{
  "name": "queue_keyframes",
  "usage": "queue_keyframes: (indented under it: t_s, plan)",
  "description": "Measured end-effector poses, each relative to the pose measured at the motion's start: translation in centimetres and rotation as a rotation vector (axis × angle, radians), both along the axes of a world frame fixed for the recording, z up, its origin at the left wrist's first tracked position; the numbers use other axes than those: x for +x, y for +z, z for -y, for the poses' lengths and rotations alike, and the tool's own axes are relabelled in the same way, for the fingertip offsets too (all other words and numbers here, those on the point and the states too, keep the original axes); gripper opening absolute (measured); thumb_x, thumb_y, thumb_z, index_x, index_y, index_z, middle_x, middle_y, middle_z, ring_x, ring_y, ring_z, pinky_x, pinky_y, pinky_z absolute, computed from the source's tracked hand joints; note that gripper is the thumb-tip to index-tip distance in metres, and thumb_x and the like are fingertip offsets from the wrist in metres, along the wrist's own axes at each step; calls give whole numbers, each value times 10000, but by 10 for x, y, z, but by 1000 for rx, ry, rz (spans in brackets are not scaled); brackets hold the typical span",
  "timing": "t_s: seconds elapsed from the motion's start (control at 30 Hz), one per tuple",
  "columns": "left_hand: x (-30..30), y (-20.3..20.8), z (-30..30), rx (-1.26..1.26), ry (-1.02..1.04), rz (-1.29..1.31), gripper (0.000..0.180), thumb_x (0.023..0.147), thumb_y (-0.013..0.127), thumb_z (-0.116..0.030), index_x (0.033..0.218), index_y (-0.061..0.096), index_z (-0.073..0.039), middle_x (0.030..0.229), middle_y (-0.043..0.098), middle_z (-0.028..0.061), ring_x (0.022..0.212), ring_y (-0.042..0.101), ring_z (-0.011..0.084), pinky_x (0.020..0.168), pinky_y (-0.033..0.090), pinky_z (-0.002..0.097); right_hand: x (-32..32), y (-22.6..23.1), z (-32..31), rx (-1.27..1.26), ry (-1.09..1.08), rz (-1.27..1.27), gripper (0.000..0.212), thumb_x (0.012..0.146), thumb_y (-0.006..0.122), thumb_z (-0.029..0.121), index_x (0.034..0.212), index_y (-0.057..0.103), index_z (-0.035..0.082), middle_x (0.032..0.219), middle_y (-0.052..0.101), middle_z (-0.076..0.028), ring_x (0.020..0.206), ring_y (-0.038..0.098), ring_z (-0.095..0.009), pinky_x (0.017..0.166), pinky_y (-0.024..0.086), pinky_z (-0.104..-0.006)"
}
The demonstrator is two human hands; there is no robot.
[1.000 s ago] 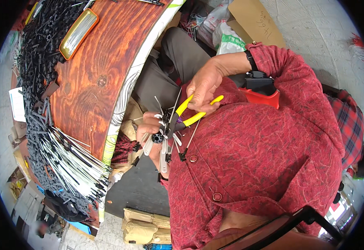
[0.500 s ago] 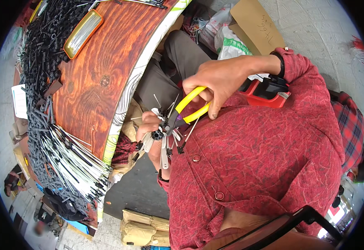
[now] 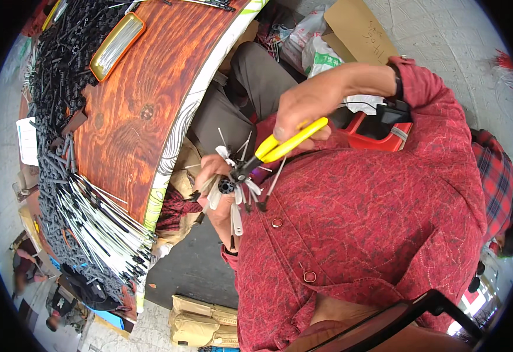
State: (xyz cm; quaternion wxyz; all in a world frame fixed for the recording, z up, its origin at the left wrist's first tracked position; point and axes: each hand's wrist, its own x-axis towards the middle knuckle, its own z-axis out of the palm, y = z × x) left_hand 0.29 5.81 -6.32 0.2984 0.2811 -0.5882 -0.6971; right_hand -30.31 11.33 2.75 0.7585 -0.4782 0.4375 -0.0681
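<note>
My left hand (image 3: 210, 167) is closed round a round black toothed hub (image 3: 226, 186). Pale flat strips (image 3: 237, 222) and thin rods with black ends fan out from it. Above my lap, my right hand (image 3: 308, 111) grips a pair of pliers (image 3: 294, 141) by its yellow handles. The dark jaws meet the assembly right beside the hub; what they bite on is too small to tell. The fingers of my left hand are partly hidden by the strips.
A wooden table (image 3: 133, 76) at the left carries heaped black parts (image 3: 63, 53), a bundle of white rods (image 3: 101, 229) and an orange-rimmed tray (image 3: 98, 78) of thin wires. Beyond my right forearm are a red container (image 3: 379, 144), plastic bags (image 3: 303, 38) and a cardboard box (image 3: 365, 35). Other people sit around.
The plier handles have come closer together and turned, and my right hand has shifted with them. The hub has moved slightly right, with its strips turned a little.
</note>
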Motion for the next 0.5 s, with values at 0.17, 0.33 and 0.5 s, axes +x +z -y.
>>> queue_keyframes:
  t_s: [0.17, 0.33, 0.5]
  plan:
    - [5, -15, -2, -13, 10, -95, 501, 677, 802, -261, 1054, 632, 22, 909, 626, 118, 936, 554, 270, 863, 424, 411, 7, -68, -4, 562, 126, 619, 793, 990, 320, 589, 1213, 583, -125, 731, 599, -128, 510, 536, -164, 505, 461, -306]
    - [0, -25, 6, -175, -28, -310, 412, 693, 801, -233, 991, 618, -15, 850, 642, 102, 901, 548, 263, 873, 417, 424, 17, -97, -5, 568, 121, 776, 794, 992, 320, 580, 1233, 556, -139, 706, 571, -112, 487, 512, -159, 476, 445, -295]
    - [-8, -12, 6, -227, 99, -130, 204, 730, 748, -48, 765, 547, -47, 747, 626, 86, 740, 628, 247, 838, 517, 430, 27, -111, -6, 472, 94, 798, 786, 993, 320, 567, 1228, 555, -145, 696, 565, -113, 474, 501, -160, 467, 444, -299]
